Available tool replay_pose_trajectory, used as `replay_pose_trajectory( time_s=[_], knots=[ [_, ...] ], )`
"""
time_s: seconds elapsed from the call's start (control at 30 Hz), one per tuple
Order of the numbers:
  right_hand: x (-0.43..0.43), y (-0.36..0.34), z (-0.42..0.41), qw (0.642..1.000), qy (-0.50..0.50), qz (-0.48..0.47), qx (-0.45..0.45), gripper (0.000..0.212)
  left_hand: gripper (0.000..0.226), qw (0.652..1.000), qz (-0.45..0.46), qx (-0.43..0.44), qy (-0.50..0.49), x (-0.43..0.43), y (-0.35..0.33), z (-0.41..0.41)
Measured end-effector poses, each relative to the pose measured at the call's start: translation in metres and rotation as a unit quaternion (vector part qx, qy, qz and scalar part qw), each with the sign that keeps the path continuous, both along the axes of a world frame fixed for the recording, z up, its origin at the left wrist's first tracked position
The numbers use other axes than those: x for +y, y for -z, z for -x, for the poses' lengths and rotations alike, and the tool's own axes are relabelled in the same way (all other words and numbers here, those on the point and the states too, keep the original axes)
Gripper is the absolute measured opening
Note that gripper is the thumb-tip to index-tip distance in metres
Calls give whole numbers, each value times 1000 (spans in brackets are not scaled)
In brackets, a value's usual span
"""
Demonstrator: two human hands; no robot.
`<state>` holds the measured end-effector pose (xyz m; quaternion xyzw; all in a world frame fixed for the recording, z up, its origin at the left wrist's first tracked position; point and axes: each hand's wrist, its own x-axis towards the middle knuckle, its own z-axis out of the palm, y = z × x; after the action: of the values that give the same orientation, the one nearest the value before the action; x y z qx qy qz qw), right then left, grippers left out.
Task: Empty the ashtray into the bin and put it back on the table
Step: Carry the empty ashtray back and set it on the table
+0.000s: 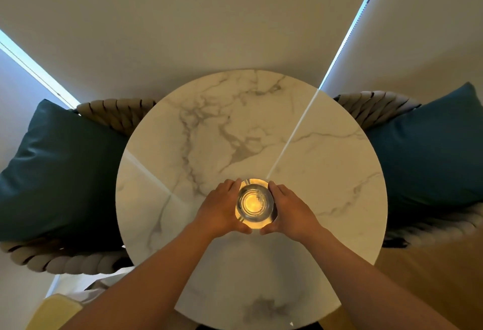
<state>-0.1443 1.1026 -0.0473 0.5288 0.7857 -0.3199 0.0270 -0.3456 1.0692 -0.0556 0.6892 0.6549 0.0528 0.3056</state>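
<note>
A round, clear glass ashtray [254, 203] with an amber glow sits near the middle of the round white marble table [326, 173]. My left hand [222, 209] cups its left side and my right hand [287, 209] cups its right side, fingers and thumbs wrapped around the rim. The ashtray rests on or just above the tabletop; I cannot tell which. Its bowl shows faint grey smudges. No bin is in view.
Two woven rope chairs flank the table, each with a teal cushion: one at the left [57, 173], one at the right [431, 147]. Pale window blinds [209, 16] hang behind. A wooden floor [431, 277] shows at the lower right, a yellowish object [52, 311] at the lower left.
</note>
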Motion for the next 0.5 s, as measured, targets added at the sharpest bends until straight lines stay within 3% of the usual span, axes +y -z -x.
replay_pose_trajectory(
  time_s=[0.3, 0.5],
  knots=[
    [70, 45, 7, 999, -41, -14, -19, 126, 107, 999, -7, 10, -45, 57, 46, -1],
    [81, 58, 11, 998, -56, -31, -29, 129, 115, 998, -6, 0, -68, 65, 61, 2]
  ],
)
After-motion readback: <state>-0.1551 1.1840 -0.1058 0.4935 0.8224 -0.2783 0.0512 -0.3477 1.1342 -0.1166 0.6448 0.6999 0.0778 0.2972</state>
